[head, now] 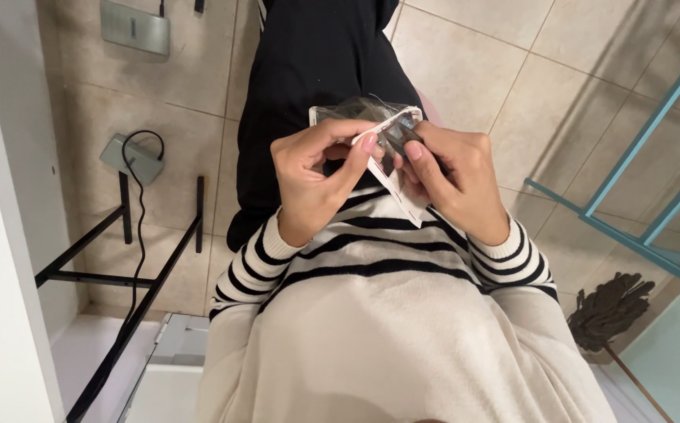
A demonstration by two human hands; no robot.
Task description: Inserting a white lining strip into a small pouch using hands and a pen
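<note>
Head view, looking down the person's front. Both hands meet before the chest on a small clear blister pack [383, 149] with a white card back. Left hand [316, 176]: fingers curled, thumb and forefinger pinching the pack's left edge. Right hand [453, 176]: fingers pinching a dark, slim item [404, 137] at the pack's open plastic front; what the item is cannot be told. The pack is held in the air above the tiled floor [496, 78], touching both hands. Striped cream sweater sleeves cover both wrists. A black metal frame [120, 266] stands at left, a mop head [610, 309] lies at lower right.
</note>
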